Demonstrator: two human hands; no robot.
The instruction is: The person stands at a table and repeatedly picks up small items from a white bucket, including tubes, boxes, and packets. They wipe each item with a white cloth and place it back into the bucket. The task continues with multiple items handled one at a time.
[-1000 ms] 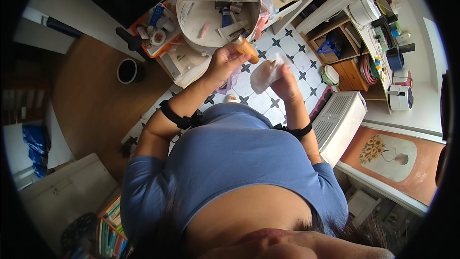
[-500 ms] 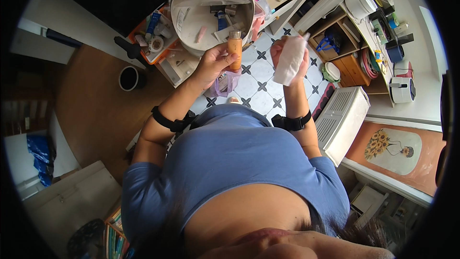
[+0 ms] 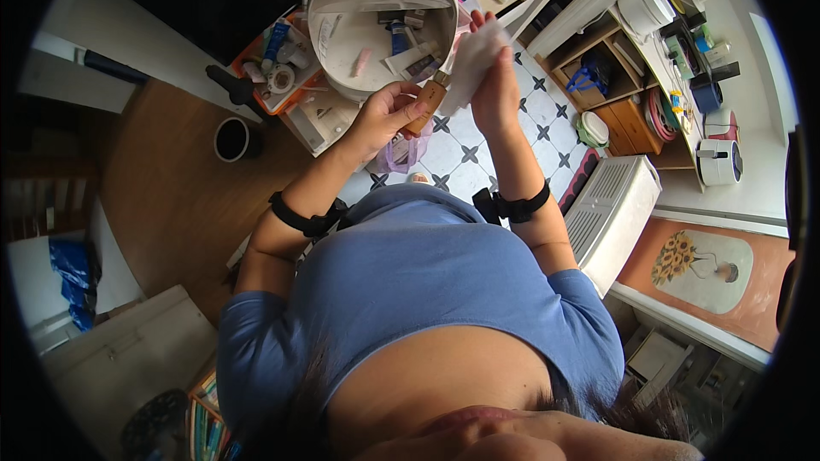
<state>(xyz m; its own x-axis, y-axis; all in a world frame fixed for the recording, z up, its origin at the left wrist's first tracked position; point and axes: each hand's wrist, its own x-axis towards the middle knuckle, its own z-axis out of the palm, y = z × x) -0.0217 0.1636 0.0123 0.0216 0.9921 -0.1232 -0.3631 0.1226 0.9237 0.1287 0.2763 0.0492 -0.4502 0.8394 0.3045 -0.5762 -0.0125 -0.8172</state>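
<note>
My left hand (image 3: 382,117) is closed around a small orange bottle (image 3: 427,107) with a metallic-looking cap, which leans up to the right. A white tissue (image 3: 472,66) hangs across my right hand (image 3: 497,99), whose fingers are stretched upward behind and beside it. The tissue's edge is close to the bottle's right side; whether they touch I cannot tell. Just beyond both hands stands a white rounded cosmetics case (image 3: 318,41), its inside showing. In it lie a pink tube (image 3: 362,61), a dark blue tube (image 3: 399,37) and several small boxes.
Left of the case, an orange tray (image 3: 270,105) holds tubes and a tape roll (image 3: 281,78). A lilac plastic bag (image 3: 398,154) hangs below my left hand. A black bin (image 3: 231,139) stands on the wooden floor. Shelves (image 3: 608,77) and a white slatted cabinet (image 3: 617,218) are at the right.
My right hand has moved left with the tissue, toward the bottle, and its fingers have straightened. The bottle in my left hand has tipped from upright to leaning right.
</note>
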